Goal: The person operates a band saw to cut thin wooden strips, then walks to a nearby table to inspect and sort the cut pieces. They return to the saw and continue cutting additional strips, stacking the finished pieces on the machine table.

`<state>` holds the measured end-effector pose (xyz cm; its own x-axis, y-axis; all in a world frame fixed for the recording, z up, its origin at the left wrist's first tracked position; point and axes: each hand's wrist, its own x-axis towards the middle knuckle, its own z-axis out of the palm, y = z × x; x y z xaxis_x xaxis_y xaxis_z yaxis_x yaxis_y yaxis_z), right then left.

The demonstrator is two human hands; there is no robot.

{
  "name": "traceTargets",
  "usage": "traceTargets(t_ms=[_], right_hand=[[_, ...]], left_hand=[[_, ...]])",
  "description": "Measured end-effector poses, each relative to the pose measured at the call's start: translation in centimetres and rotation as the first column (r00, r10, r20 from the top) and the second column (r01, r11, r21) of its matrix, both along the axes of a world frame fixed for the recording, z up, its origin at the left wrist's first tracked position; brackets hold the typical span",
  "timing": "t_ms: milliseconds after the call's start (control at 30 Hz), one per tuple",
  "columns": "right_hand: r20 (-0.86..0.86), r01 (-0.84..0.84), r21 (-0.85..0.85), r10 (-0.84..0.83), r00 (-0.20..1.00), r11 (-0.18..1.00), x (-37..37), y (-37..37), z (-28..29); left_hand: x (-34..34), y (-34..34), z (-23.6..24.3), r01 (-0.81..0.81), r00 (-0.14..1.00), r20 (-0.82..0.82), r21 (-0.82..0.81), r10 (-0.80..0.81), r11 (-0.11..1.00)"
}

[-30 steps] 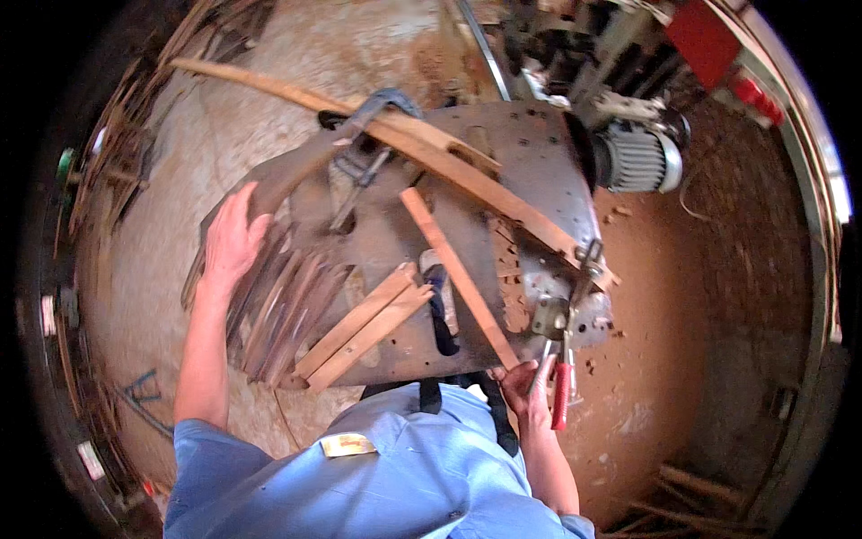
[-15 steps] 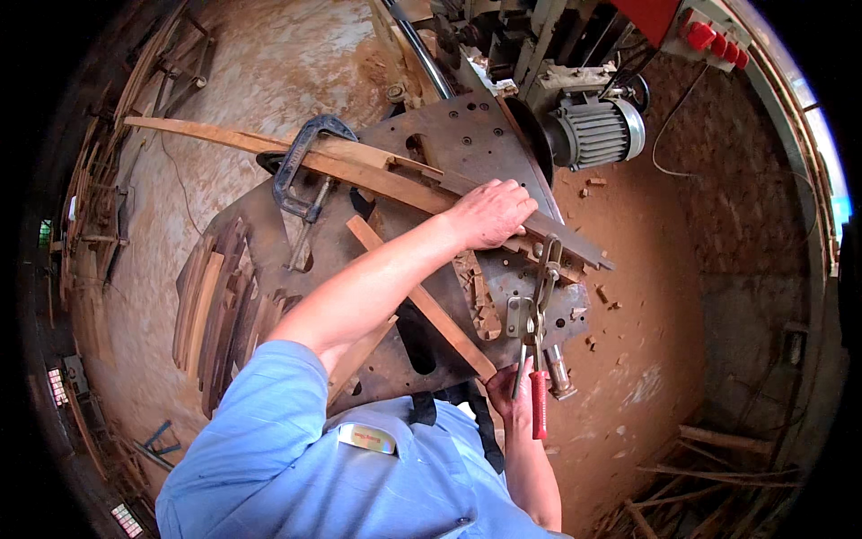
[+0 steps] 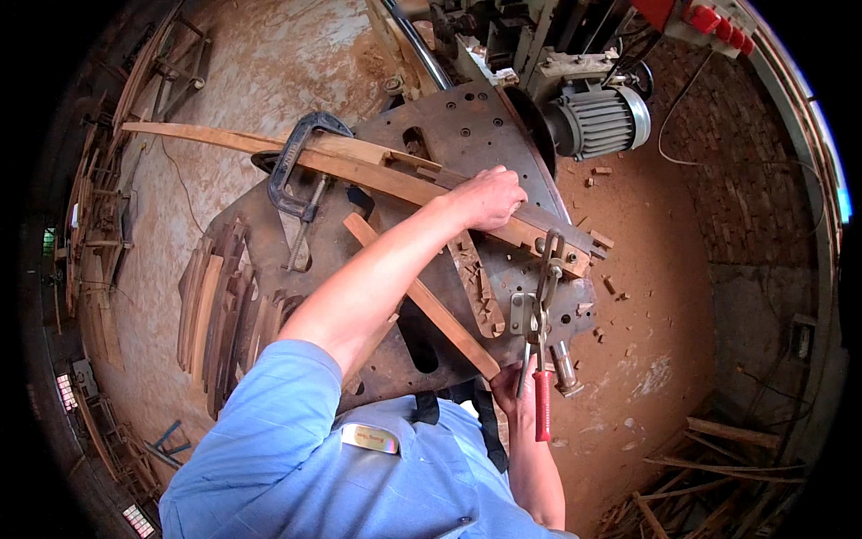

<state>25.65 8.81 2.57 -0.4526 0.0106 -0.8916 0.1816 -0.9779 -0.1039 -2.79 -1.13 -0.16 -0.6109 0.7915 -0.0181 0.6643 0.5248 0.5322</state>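
Observation:
My left hand (image 3: 486, 198) is closed over a dark wooden strip (image 3: 549, 223), which lies along a lighter wooden bar (image 3: 391, 182) on the metal machine table (image 3: 431, 121). Close to the table's near right edge is my right hand (image 3: 509, 392), beside the end of a loose wooden strip (image 3: 440, 319). A toggle clamp (image 3: 542, 310) with a red handle (image 3: 542, 406) passes partly in front of that hand. Its fingers are largely hidden, so their grip cannot be made out. A G-clamp (image 3: 290, 171) holds the far left part of the bar to the table.
Several curved wooden pieces (image 3: 208, 305) are stacked at the table's left. A grey electric motor (image 3: 600, 126) stands beyond the table, with red plugs (image 3: 718, 27) above it. Wood offcuts (image 3: 718, 467) are heaped on the floor at lower right, and chips lie in the table slot (image 3: 478, 287).
My left hand has moved slightly left, and the dark strip has slid the same way, uncovering more of the bar's right end. My right hand stays by the toggle clamp.

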Motion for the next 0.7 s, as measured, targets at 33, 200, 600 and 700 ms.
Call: traceTargets(t_ms=[33,200,600,700], right_hand=[[-0.012,-0.006,0.004,0.006,1.000,1.000,0.3,0.0,-0.4],[-0.080,0.019,-0.075,-0.025,0.996,0.997,2.3,0.8,-4.3],[-0.238,-0.299,0.091,0.312,0.920,0.950,5.9,2.0,-12.6],[-0.201,-0.258,0.094,0.272,0.941,0.962,5.6,1.7,-12.9]], left_hand=[[-0.3,-0.1,-0.4,0.002,1.000,0.001,-0.008,-0.002,1.000],[-1.0,0.3,-1.3,0.026,0.999,0.023,0.011,-0.026,1.000],[3.3,-1.0,3.1,0.121,0.928,-0.353,-0.008,-0.116,0.993],[3.1,-1.0,2.8,0.121,0.921,-0.370,-0.028,-0.123,0.992]])
